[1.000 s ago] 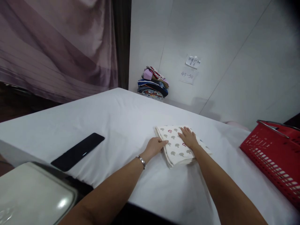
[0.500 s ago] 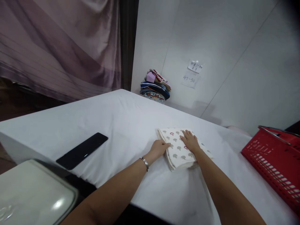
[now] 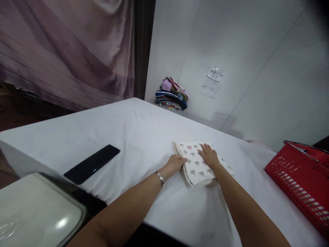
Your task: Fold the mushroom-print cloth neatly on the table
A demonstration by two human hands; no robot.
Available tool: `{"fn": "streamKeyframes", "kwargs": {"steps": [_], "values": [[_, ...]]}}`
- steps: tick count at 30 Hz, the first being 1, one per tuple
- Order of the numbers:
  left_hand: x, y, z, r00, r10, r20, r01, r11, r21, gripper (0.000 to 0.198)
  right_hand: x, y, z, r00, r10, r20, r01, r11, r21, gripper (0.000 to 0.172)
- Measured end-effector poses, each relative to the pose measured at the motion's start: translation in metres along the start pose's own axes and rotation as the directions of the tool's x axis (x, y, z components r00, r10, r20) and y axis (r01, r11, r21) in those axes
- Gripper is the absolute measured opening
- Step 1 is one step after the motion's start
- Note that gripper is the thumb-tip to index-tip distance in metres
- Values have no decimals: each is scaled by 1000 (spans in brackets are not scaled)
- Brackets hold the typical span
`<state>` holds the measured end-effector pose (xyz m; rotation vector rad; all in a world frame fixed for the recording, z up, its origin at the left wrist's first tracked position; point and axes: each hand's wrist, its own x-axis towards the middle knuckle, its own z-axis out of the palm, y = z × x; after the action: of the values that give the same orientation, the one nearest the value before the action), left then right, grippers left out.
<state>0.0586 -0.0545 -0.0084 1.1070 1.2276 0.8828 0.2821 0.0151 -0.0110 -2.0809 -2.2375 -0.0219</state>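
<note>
A folded white cloth [image 3: 195, 168] with grey mushroom shapes and a few red ones lies on the white-covered table [image 3: 144, 133]. At its left edge, my left hand [image 3: 175, 164] pinches the cloth between thumb and fingers. My right hand [image 3: 210, 157] rests flat on top of it, fingers spread toward the far side. Layers of the fold show along the left and near edges. The right forearm hides part of the cloth's right side.
A red plastic basket [image 3: 295, 171] with a metal handle stands at the right. Folded fabrics [image 3: 171, 96] are stacked by the wall at the back. A flat black slab [image 3: 92, 164] lies at the left, near a pale glossy object [image 3: 38, 209] in the lower left corner.
Both hands keep their places on the folded cloth. The whole view has shifted very slightly; nothing else has visibly moved.
</note>
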Motion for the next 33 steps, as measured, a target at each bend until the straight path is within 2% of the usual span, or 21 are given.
{"fn": "streamKeyframes", "kwargs": {"steps": [7,12,15,17,20,23,25,28,33], "values": [[4,-7,-4,996,87,-19,-81,976,204,27,1,1,1,1000,7,18,-6,1000,-16,53],[6,-8,-4,995,96,0,-94,973,212,28,5,-8,-14,996,2,86,-4,1000,19,53],[7,-9,-3,996,90,6,-90,975,205,29,-1,-34,-26,998,-32,-45,41,980,195,49],[7,-9,-3,997,81,8,-81,976,202,30,-9,-59,-31,988,-99,-116,135,923,361,43],[6,-8,-2,998,67,-2,-65,975,212,29,-21,-95,-36,980,-174,-100,201,873,444,32],[4,-7,-2,998,63,8,-64,972,227,25,-26,-115,-42,986,-168,-20,161,891,425,26],[3,-5,-2,998,68,17,-70,970,233,24,-25,-120,-43,990,-139,38,115,922,370,21],[0,-2,-2,996,82,32,-87,972,219,24,-21,-118,-43,985,-156,66,128,939,321,16],[-5,7,-3,999,4,39,-5,1000,26,22,-18,-110,-37,977,-210,39,176,891,418,14]]}}
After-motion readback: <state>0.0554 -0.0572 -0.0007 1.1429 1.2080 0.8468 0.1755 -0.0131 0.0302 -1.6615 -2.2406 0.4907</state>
